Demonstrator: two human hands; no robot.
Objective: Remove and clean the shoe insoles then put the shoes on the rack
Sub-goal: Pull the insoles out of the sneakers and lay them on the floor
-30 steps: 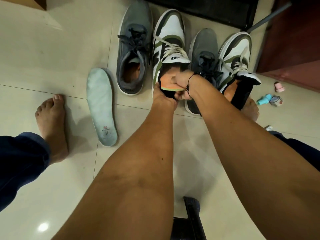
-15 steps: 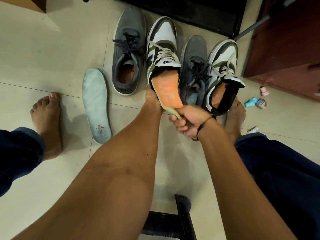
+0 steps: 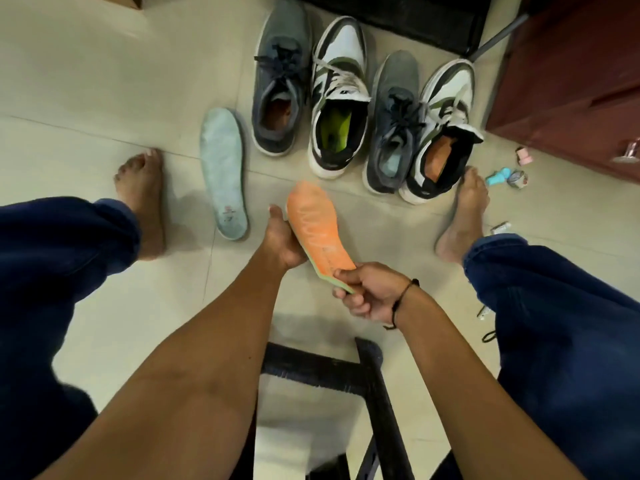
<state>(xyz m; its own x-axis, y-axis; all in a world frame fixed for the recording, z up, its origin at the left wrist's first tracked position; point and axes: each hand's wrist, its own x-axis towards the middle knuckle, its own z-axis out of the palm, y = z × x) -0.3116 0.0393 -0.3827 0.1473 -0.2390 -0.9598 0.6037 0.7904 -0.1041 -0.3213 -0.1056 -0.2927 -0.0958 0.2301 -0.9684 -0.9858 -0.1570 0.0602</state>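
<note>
Home entryway: tiled floor (image 3: 104, 81), shoes lined beside dark doormat (image 3: 398, 15), bare feet.

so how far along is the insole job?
Done: pale blue insole lies on the floor; the white-and-green shoe shows its bare yellow-green bed. In hand: orange insole, right hand pinching its heel end, left hand holding its side. Left: the second white-and-green shoe still holds an orange insole; no cleaning or racking is visible.
</note>
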